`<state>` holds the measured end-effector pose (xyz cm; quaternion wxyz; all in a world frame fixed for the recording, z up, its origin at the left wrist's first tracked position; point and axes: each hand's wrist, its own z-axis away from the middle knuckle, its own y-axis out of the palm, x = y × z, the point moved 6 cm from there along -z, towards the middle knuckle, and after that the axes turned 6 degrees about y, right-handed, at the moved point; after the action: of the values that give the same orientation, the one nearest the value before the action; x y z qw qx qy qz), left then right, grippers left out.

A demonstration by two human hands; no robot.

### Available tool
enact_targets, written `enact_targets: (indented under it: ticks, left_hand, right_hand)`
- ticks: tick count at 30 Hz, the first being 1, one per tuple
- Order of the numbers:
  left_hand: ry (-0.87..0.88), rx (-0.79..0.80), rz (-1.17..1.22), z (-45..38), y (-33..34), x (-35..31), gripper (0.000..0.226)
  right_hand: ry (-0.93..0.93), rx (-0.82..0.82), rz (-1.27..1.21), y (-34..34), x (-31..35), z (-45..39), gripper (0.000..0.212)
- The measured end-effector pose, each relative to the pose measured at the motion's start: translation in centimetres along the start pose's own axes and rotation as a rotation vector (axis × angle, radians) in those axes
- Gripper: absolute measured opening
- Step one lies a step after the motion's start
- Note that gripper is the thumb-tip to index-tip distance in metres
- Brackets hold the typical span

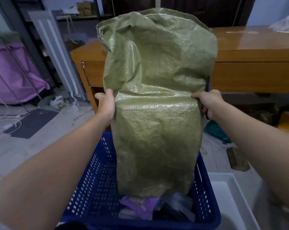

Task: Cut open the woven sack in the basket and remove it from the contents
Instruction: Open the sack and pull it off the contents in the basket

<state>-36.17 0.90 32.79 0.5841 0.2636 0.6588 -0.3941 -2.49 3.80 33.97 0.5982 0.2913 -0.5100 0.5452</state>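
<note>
A green woven sack (157, 100) stands upright above the blue plastic basket (94, 185), its open lower end hanging just over the basket's inside. My left hand (106, 106) grips the sack's left side at mid height. My right hand (208, 103) grips its right side at the same height. Under the sack's lower edge, purple and white packets (140, 206) lie in the bottom of the basket. The top of the sack is crumpled and slack.
A wooden table (253, 52) stands right behind the sack. A white tub (231, 200) sits to the right of the basket. Litter, cords and a dark mat (34, 123) lie on the floor at left, near a purple cloth (12, 73).
</note>
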Motion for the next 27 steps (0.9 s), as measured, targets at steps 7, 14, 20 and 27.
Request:
enact_targets:
  ticks: [7, 14, 20, 27]
  left_hand:
    - [0.303, -0.022, -0.138, -0.4, -2.1, -0.2, 0.028]
    - [-0.017, -0.039, -0.23, -1.1, -3.9, 2.2, 0.02]
    - [-0.298, 0.061, -0.338, 1.3, -3.8, 2.7, 0.042]
    - [-0.021, 0.318, -1.077, 0.4, -3.7, 4.2, 0.043]
  right_hand:
    - [-0.028, -0.014, 0.009, -0.2, -0.2, 0.1, 0.046]
    - [-0.316, 0.058, -0.028, -0.8, 1.7, 1.4, 0.022]
    - [-0.424, -0.105, 0.258, -0.9, 1.1, 1.9, 0.026]
    - [-0.261, -0.063, 0.296, 0.2, 0.3, 1.3, 0.027]
